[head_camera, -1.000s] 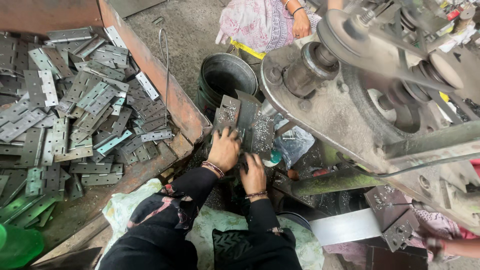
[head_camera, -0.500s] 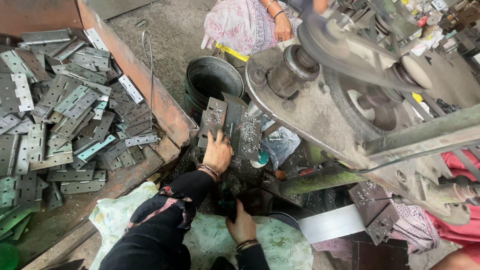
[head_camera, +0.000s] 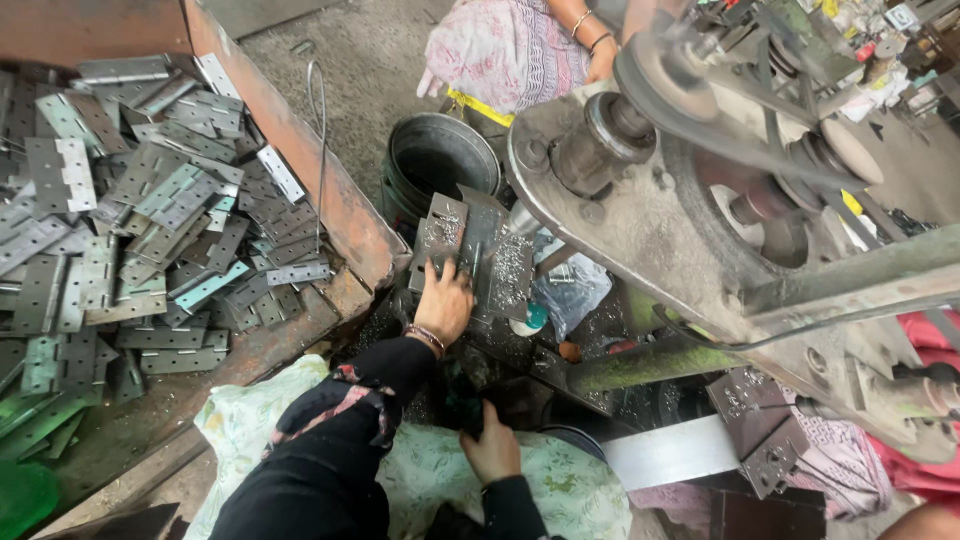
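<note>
Head view shows our left hand (head_camera: 443, 303) spread flat, fingers open, pressing the hinge plates (head_camera: 470, 245) against the machine's bed, just beside the spinning belt wheel (head_camera: 690, 85). Our right hand (head_camera: 492, 450) is curled low near our lap; we cannot tell if it grips anything. A slip could carry fingers or sleeve (head_camera: 385, 370) into the drive.
</note>
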